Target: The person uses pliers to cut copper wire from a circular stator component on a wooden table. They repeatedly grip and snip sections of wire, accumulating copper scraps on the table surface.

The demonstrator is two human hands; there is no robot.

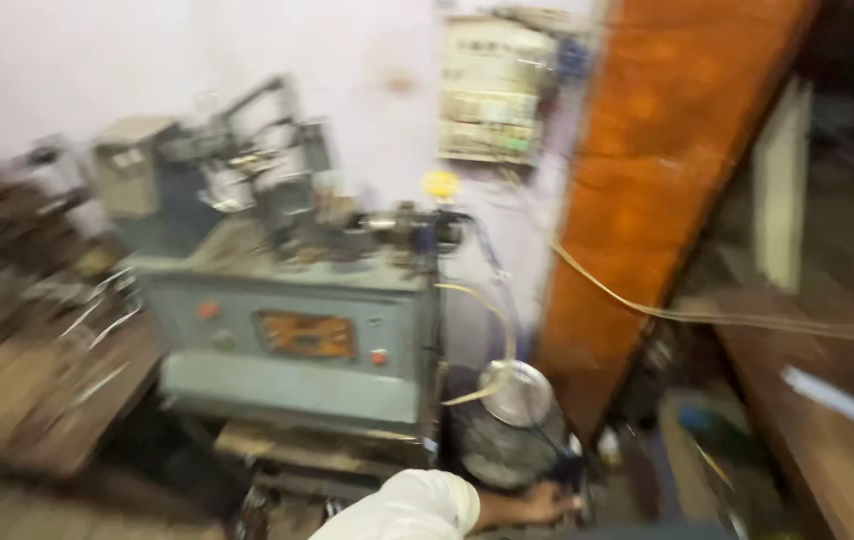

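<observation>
One grey-blue machine, one metal canister, one orange door, one hand

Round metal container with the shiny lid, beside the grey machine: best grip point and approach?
Judging loosely, since the view is blurred: take the metal container by its upper wall just under the shiny lid, coming from the front low side where the hand already reaches. The hose arcs over the lid, blocking the top.
</observation>
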